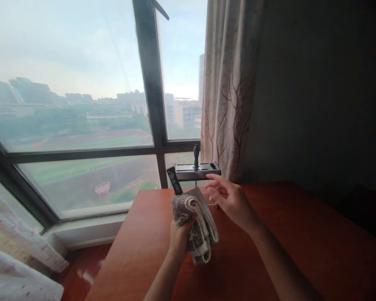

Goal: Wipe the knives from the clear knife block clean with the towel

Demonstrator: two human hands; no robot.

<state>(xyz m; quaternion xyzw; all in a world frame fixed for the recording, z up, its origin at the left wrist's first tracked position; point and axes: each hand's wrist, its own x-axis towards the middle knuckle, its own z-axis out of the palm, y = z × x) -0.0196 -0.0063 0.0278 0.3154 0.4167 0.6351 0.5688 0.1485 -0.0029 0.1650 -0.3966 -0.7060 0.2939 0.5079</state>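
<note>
My left hand grips a folded grey-and-white towel above the wooden table, thumb across its front. Past the towel's top edge a dark strip with pale markings sticks up, and a flat grey piece shows behind it; what these two are I cannot make out. My right hand hovers to the right of the towel, fingers apart and slightly bent, with nothing in them. Just beyond its fingertips is a flat dark metal device with an upright black knob, its lower part partly hidden by the hand and towel.
The reddish-brown table stretches out below my hands and to the right. A large window with a dark frame lies beyond its far left edge. A patterned curtain hangs behind the device, and pale curtain fabric fills the lower left.
</note>
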